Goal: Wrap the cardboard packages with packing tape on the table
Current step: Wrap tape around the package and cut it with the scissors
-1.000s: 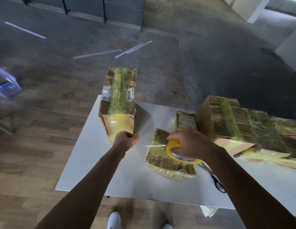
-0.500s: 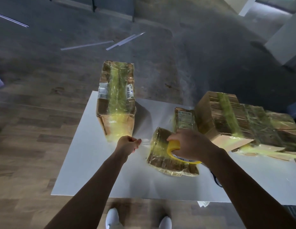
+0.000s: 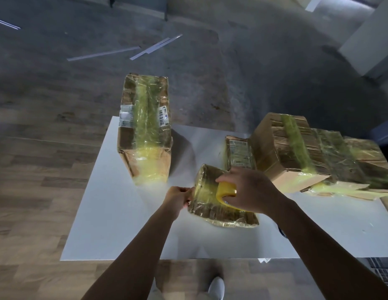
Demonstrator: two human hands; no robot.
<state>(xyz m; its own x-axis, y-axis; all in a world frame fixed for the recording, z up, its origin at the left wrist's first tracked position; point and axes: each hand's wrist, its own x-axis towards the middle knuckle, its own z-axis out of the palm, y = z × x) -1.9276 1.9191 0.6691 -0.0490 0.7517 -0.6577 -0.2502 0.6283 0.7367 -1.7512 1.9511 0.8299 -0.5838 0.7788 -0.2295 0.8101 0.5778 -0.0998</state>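
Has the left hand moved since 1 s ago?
Yes. The left hand has shifted right, from below the tall tape-wrapped cardboard box to the left edge of the small flat tape-wrapped cardboard package, closing the earlier gap.

White strips [image 3: 104, 54] lie on the grey floor [image 3: 253, 72].

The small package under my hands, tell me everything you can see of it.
The small package is flat brown cardboard, wrapped all over in glossy, wrinkled clear tape with a yellowish tint. It lies flat on the white table, a little askew to the table's edges. The left hand pinches its left edge, and the right hand holds a yellow tape roll against its top. A labelled package lies just behind it.
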